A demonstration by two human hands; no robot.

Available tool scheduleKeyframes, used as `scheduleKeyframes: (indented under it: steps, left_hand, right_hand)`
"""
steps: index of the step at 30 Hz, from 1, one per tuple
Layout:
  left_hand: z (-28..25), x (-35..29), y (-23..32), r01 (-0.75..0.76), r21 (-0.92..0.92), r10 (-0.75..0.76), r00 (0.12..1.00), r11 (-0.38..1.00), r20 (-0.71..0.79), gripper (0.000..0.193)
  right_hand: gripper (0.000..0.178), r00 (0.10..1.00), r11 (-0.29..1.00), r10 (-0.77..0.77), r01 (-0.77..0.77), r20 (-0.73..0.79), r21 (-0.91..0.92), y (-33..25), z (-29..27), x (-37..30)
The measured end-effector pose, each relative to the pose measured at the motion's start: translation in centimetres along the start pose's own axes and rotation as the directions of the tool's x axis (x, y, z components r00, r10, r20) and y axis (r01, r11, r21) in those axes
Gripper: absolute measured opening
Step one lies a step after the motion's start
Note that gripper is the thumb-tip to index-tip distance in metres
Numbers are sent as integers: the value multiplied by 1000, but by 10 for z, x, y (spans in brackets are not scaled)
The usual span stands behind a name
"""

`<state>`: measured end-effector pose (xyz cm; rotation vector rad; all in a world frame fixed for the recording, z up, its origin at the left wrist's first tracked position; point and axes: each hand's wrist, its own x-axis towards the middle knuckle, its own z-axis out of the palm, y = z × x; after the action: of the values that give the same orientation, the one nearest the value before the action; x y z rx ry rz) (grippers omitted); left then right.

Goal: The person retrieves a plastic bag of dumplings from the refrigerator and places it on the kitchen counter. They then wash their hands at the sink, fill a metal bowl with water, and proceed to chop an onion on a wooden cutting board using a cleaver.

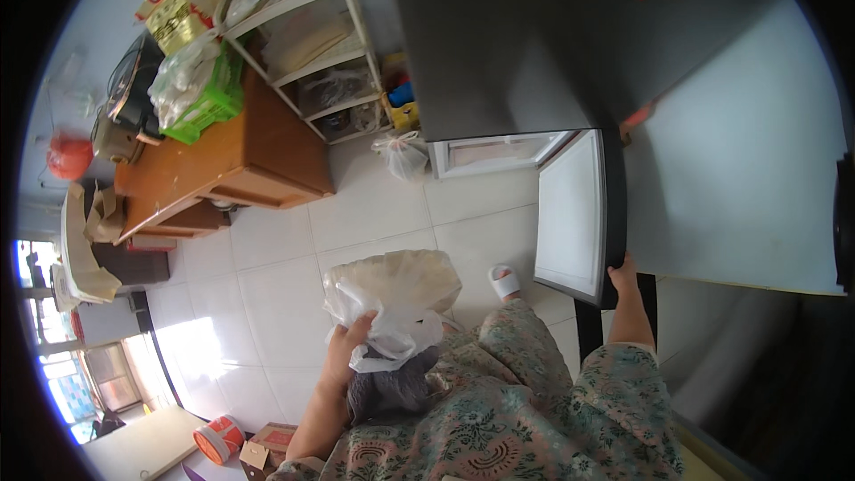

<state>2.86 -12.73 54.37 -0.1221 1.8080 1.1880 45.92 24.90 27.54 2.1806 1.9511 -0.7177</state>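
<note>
My left hand (pixel 354 335) is closed on the gathered top of a translucent white plastic bag (pixel 392 289), held in front of my body. Something pale and flat shows through the bag, but its kind is unclear. A dark grey bundle, perhaps cloth (pixel 392 392), lies just below that hand against my clothes. On the right, my right hand (pixel 622 274) grips the outer edge of a lower refrigerator door (pixel 570 223). The door stands swung out from the dark grey refrigerator (pixel 499 53), and a pale compartment front (pixel 494 153) shows inside.
A white rack (pixel 289 76) with bags stands beyond, a tied plastic bag (pixel 403 157) on the floor near it. To the left is a brown wooden desk (pixel 267 142) carrying a green basket (pixel 209 107). A pale tabletop (pixel 730 169) lies right of the door. An orange-red tub (pixel 219 439) sits at lower left.
</note>
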Motion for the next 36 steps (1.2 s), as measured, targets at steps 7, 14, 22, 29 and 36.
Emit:
scheduleKeyframes:
  steps: [7, 14, 22, 29, 36]
  left_hand:
    - [-80, -15, -9, -25, -74, 17, 994, 997, -109, 40]
    - [-119, -37, 2, -130, -201, 67, 955, 971, -290, 39]
    - [-124, -44, 31, -136, -409, -70, 890, 903, -450, 45]
    - [-107, -45, 42, -305, -518, -42, 831, 800, -555, 42]
    - [-109, -43, 53, -361, -466, -21, 772, 808, -635, 43]
  right_hand:
    - [72, 983, 938, 73, -126, 171, 323, -87, 91, -25]
    - [51, 907, 630, 172, -402, 385, 665, -261, 125, -54]
    - [57, 696, 58, -106, -708, 710, 703, -377, 131, 16]
    - [59, 631, -161, 48, -760, 774, 630, -451, 116, 29]
    - [48, 681, 39, 105, -731, 725, 681, -449, 190, 80]
